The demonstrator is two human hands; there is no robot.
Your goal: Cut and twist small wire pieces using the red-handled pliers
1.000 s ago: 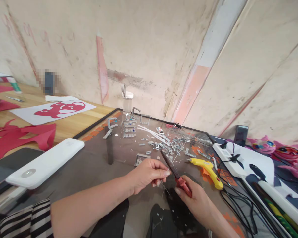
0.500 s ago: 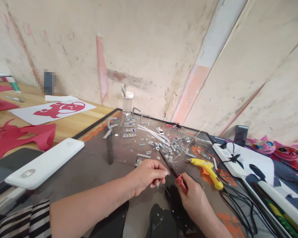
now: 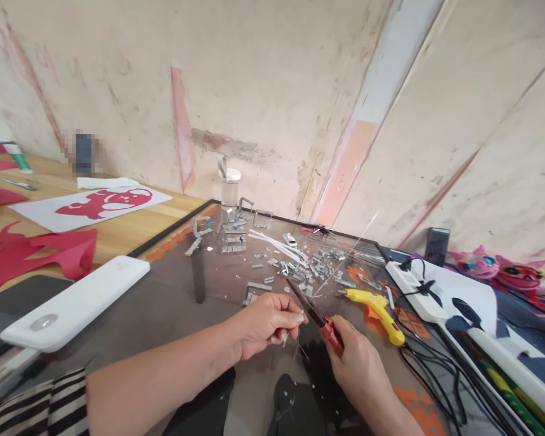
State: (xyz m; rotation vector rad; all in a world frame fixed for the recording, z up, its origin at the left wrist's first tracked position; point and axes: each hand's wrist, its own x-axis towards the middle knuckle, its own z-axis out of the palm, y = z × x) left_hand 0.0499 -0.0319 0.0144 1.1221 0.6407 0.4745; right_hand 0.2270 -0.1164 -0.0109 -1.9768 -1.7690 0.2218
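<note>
So the left hand (image 3: 267, 325) is pinching some thin strands (image 3: 297, 345) between thumb and fingers, just below the middle of the frame. The right hand (image 3: 358, 358) is gripping red scissors (image 3: 315, 313), blades pointing up-left, right beside the left fingertips. Can't really tell if they're touching the strands. Gray bits (image 3: 318, 266) are lying scattered mid-frame, and a yellow glue gun (image 3: 375, 304) is sitting right of center.
</note>
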